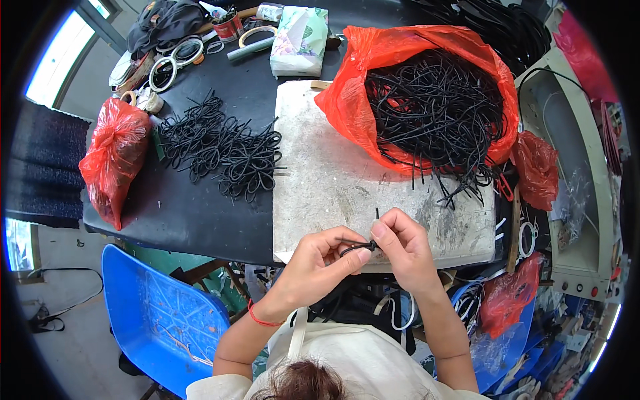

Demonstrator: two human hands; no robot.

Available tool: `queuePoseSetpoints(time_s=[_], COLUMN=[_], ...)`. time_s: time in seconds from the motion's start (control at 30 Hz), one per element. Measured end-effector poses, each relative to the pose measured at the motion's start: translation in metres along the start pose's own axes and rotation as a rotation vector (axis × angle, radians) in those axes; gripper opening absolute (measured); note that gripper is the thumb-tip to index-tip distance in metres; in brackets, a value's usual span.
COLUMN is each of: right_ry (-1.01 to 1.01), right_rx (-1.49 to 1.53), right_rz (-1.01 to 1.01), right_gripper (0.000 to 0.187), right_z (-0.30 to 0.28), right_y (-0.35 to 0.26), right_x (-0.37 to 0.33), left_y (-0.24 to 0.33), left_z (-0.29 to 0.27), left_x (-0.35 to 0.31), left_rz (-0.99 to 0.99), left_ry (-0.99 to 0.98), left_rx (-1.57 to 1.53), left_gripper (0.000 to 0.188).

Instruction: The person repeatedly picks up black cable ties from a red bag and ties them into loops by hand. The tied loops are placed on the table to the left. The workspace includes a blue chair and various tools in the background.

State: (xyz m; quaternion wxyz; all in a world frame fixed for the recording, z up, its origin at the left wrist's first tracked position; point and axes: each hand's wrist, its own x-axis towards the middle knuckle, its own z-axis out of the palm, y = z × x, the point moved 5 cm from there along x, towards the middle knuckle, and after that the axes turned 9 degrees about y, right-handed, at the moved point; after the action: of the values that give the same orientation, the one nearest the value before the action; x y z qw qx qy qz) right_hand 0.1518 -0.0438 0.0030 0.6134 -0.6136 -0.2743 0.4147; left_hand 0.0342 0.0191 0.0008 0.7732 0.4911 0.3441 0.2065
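A short black cord point(360, 246) is bent into a small loop with a knot between my hands, over the near part of a worn whitish board point(320, 180). My left hand point(328, 261) pinches the loop side between thumb and fingers. On the other side of the knot, my right hand point(404, 247) has thumb and forefinger closed on the cord, and one end pokes up above them. Beyond, an open red plastic bag point(353, 87) is heaped with loose black cords point(440, 107). To the left lies a pile of looped black cords point(227, 147) on the dark tabletop.
A tied red bag point(117, 157) sits at the table's left edge. Along the back are a tissue pack point(300, 43), tape rolls point(163, 73) and a red can point(228, 27). A blue plastic bin point(160, 313) stands below left. At right is a grey machine housing point(567, 167).
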Motion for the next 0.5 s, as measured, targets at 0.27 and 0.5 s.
queuePoseSetpoints(time_s=[0.27,0.5], right_ry=[0.274,0.112], right_rx=[-0.29,0.027], right_rz=[-0.159,0.103], right_gripper=[0.021,0.016], right_z=[-0.006,-0.009], right_y=[-0.003,0.001], right_x=[0.003,-0.001], left_y=[-0.002,-0.015], left_z=[0.006,-0.006], left_x=[-0.01,0.002], left_rz=[0.183,0.031], left_ry=[0.115,0.044], left_rx=[0.244,0.039], left_gripper=[0.019,0.019])
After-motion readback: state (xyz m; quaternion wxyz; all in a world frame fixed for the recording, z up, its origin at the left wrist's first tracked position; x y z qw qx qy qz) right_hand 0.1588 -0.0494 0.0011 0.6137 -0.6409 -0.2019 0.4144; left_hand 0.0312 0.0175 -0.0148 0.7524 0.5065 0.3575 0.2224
